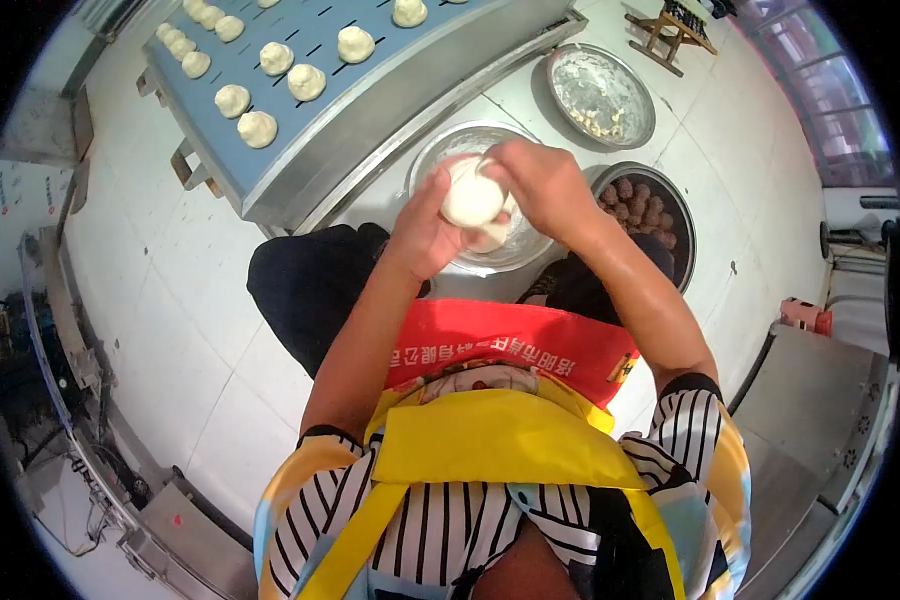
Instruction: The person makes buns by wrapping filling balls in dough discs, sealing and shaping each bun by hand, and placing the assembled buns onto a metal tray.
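Observation:
My left hand (pixel 428 226) cups a round ball of white dough (pixel 472 203), fingers curled about its side. The fingers of my right hand (pixel 545 185) are closed at the ball's upper right edge, and their tips are partly hidden. Under both hands sits a metal basin (pixel 511 262) with a pale, floury inside. More white dough (pixel 494 236) shows below the ball, partly covered by my left hand. Right of the basin, a round pan holds several brown balls of filling (pixel 638 208), close to my right forearm.
Several dough balls (pixel 307 82) rest on a blue slotted tray (pixel 270 22) in a metal frame at upper left. A floury pan with dough scraps (pixel 600 95) stands on the tiled floor (pixel 195 330). A small wooden stool (pixel 673 38) is at upper right.

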